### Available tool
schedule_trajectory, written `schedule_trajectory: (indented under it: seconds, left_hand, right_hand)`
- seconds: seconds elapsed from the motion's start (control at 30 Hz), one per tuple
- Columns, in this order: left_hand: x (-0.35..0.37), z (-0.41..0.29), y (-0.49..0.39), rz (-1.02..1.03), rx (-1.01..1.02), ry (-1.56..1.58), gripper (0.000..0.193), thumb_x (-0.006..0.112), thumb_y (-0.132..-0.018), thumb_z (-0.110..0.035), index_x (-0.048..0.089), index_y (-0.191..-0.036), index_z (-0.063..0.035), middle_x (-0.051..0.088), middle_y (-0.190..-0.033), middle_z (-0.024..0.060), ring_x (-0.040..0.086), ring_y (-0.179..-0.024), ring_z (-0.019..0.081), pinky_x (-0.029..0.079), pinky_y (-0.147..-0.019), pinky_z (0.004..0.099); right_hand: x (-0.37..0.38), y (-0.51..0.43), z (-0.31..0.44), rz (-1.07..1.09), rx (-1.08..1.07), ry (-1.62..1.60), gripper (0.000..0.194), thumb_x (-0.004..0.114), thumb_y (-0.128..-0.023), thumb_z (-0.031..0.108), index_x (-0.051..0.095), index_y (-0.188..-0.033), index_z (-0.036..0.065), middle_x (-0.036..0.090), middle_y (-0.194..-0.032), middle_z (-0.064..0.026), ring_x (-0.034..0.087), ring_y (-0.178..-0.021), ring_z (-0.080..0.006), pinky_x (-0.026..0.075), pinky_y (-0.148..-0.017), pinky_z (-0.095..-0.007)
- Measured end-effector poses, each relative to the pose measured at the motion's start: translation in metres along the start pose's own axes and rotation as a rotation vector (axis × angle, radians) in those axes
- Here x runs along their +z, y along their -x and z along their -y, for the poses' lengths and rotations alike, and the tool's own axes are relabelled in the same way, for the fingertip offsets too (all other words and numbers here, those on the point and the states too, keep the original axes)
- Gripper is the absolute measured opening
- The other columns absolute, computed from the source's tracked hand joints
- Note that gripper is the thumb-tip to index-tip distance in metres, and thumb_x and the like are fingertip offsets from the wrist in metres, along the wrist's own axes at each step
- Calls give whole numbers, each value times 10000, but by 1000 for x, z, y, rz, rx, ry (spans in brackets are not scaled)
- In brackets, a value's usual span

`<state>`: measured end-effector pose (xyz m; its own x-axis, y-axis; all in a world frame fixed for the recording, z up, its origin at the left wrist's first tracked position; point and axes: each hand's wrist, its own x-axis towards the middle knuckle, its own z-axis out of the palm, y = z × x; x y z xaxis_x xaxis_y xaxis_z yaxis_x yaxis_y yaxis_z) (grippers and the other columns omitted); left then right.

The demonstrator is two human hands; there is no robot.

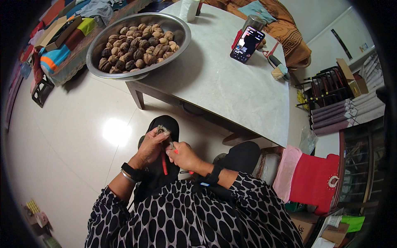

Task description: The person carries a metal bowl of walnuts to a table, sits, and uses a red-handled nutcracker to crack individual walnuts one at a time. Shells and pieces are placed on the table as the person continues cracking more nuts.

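Observation:
Over my knee, my left hand holds the metal head of a red-handled hand tool, which looks like a plier-type nutcracker. The fingers of my right hand are closed on one of its red handles, while the other handle hangs free below. Something dark, perhaps a walnut, shows within the tool's head; my left fingers partly hide it. Beyond my hands, a large steel basin of whole walnuts stands on the corner of a pale table.
A smartphone leans against a metal-lidded container on the table. Near the right edge lie a wooden-backed brush and a red-handled item. A white roll stands at the back. A red cloth covers a seat at right.

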<state>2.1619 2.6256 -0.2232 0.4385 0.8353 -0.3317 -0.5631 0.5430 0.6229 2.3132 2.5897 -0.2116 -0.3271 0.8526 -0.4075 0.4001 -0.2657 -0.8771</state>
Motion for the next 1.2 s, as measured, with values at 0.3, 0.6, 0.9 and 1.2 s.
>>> schedule_trajectory:
  seconds: [0.3, 0.6, 0.9, 1.2]
  left_hand:
    - [21, 10, -11, -315, 41, -144, 114, 633, -797, -115, 551, -784, -37, 552, -688, 47, 549, -574, 148, 467, -541, 266]
    - [26, 8, -16, -365, 59, -145, 107, 628, -745, -47, 550, -675, -25, 553, -612, 41, 528, -504, 125, 454, -494, 247]
    - [24, 7, -15, -394, 73, -194, 126, 620, -743, -40, 532, -653, -34, 539, -595, 31, 516, -494, 120, 434, -479, 245]
    - [16, 8, -11, -215, 53, -221, 187, 630, -842, -220, 565, -803, -49, 591, -723, 43, 558, -633, 107, 451, -553, 234]
  right_hand:
    - [15, 4, -2, -183, -102, 101, 190, 525, -814, 100, 528, -839, -88, 569, -746, -298, 578, -766, -448, 455, -667, -484]
    - [20, 1, -8, -246, -139, 57, 158, 510, -836, 94, 510, -864, -62, 550, -647, -158, 546, -595, -267, 450, -554, -369]
    - [27, -1, -7, -293, -189, 32, 130, 511, -825, 75, 499, -829, -54, 556, -588, -107, 551, -539, -194, 453, -546, -338]
    - [9, -1, -12, -82, 7, -165, 139, 567, -837, 122, 494, -804, 9, 532, -583, -48, 530, -520, -142, 443, -502, -302]
